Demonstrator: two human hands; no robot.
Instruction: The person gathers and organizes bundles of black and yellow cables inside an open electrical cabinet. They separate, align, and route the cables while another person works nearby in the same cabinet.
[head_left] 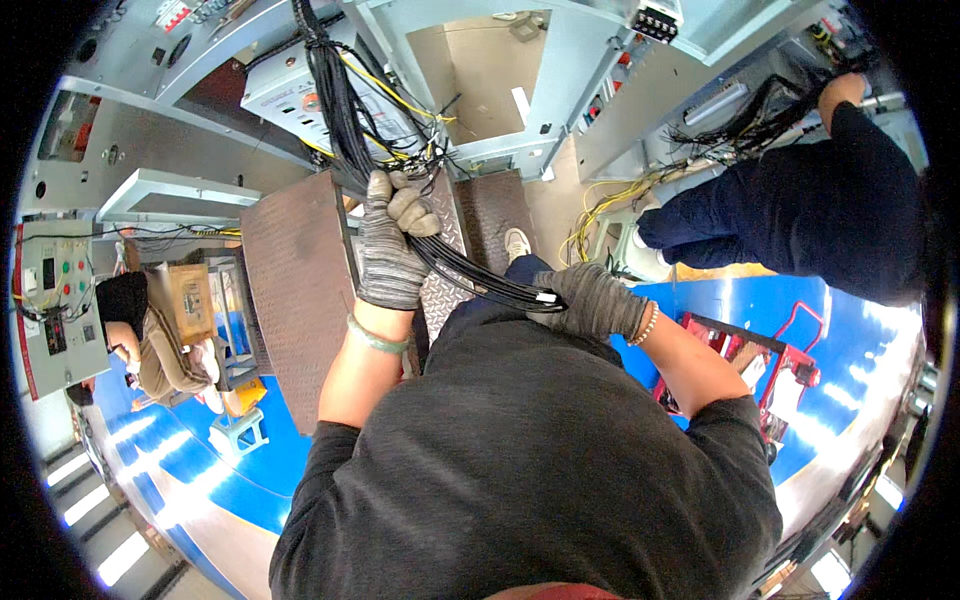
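A thick bundle of black cables (pixel 342 115) comes down from the top of the metal cabinet toward me. My left hand (pixel 392 240), in a grey striped knit glove, is closed around the bundle below the cabinet's grey box. From there the cables bend to the right across my front. My right hand (pixel 590 300), gloved the same way, is closed on the bundle near its lower end, where pale markers or tips (pixel 546 297) show. Thin yellow wires (pixel 395 95) and loose black wire ends hang beside the bundle, behind my left hand.
Brown checkered metal plates (pixel 300 270) stand close to my left arm. A grey box with a printed panel (pixel 330 95) sits behind the cables. At right, a co-worker in dark clothes (pixel 830 200) reaches into wiring. A red cart (pixel 790 365) and a small stool (pixel 238 432) stand on the blue floor.
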